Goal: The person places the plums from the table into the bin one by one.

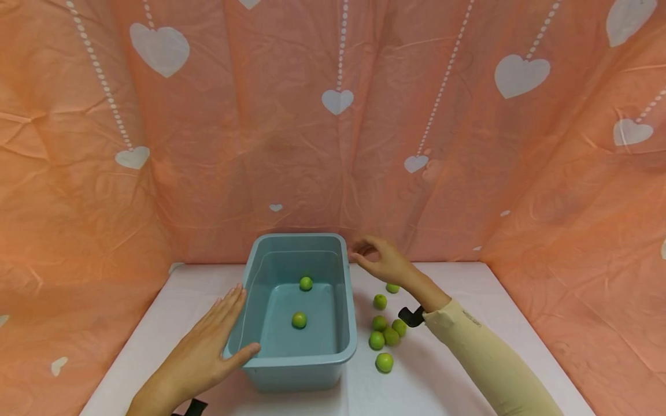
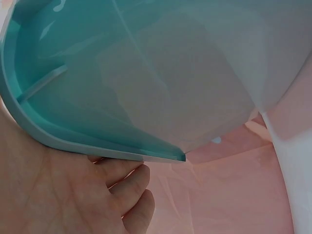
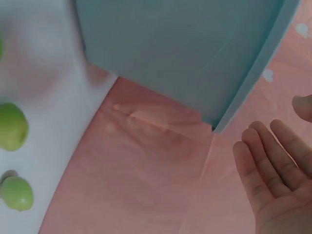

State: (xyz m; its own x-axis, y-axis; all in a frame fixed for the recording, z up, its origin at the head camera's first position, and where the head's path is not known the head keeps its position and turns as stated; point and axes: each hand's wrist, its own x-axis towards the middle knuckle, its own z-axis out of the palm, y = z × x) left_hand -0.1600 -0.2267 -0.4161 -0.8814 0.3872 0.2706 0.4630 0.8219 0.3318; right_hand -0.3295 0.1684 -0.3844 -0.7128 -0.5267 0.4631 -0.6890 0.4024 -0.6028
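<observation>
A blue-grey plastic tub (image 1: pixel 299 362) stands on the table, with one lime (image 1: pixel 306 283) toward its back and another lime (image 1: pixel 299 320) nearer the front. My left hand (image 1: pixel 203 346) rests against the tub's left rim, fingers extended and thumb over the front left corner. In the left wrist view the palm (image 2: pixel 53 190) lies along the rim. Beside the back right corner, my right hand (image 1: pixel 385 261) is raised with its fingers gently bent. Nothing shows between those fingers (image 3: pixel 263 161) in the right wrist view.
Several limes lie on the table right of the tub, among them a front lime (image 1: pixel 384 363) and a lime (image 1: pixel 380 301) farther back. The right forearm partly covers one lime (image 1: pixel 392 288). An orange-pink cloth (image 1: pixel 281 144) with white hearts surrounds the white table (image 1: pixel 442 370).
</observation>
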